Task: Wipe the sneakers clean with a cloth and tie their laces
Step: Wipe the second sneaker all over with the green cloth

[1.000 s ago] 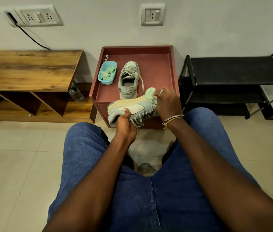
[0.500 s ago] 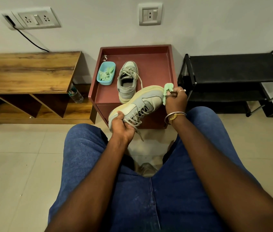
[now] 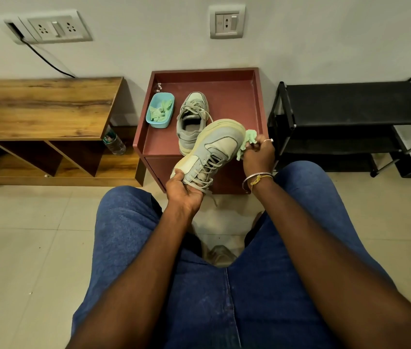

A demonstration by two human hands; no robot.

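Against sneaker (image 3: 214,149) toe, green cloth (image 3: 249,137).

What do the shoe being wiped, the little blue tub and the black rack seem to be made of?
The held sneaker looks like matte suede or fabric panels over a thick rubbery sole, yellowed at its edge. The blue tub is probably plastic: smooth, rounded rim, faint sheen. The black rack seems metal tubing, matte; its shelf material is unclear.

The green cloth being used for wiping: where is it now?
Head view, right of centre: the green cloth is held in the right hand, touching the toe of the raised sneaker, by the maroon stand's front right corner.
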